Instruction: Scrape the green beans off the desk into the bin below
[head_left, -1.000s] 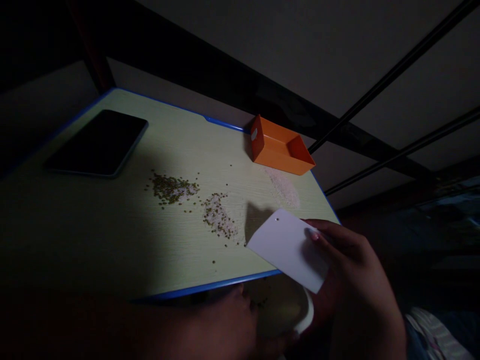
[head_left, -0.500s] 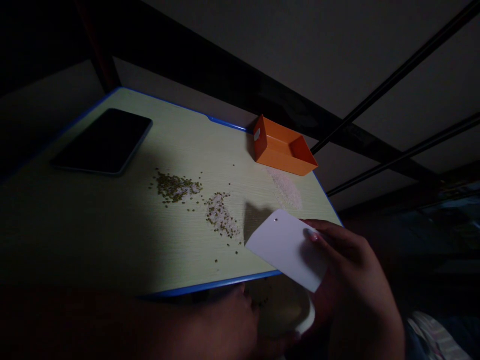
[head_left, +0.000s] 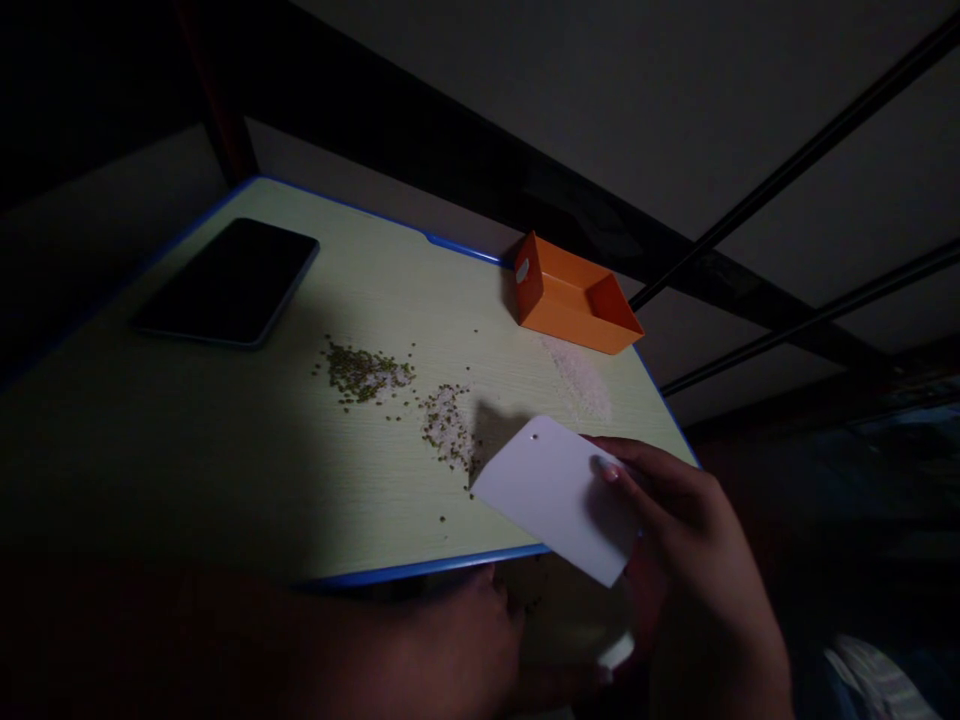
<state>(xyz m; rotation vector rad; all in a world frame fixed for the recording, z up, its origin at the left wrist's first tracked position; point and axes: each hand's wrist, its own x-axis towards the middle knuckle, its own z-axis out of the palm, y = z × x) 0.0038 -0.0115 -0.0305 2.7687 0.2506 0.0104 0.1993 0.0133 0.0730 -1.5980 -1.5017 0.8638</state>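
Observation:
My right hand (head_left: pixel 694 545) pinches a white plastic scraper card (head_left: pixel 556 495) at the table's near right edge, its left corner touching a small pile of mixed white grains and green beans (head_left: pixel 450 430). A second mixed pile (head_left: pixel 364 372) lies further left, and a patch of white grains (head_left: pixel 581 385) lies to the right. My left hand (head_left: pixel 465 640) holds a pale bowl (head_left: pixel 570 620) below the table's front edge, under the card; a few green beans lie inside it.
A pale wood-grain table with a blue rim (head_left: pixel 420 568) fills the view. An orange open box (head_left: pixel 574 297) stands at the far right corner. A dark tablet (head_left: pixel 232 283) lies at the far left. Dark bars run behind; the surroundings are very dim.
The card has slid slightly left along the table towards the nearest mixed pile, and its corner now touches that pile. The view has shifted a little; the bowl stays under the edge.

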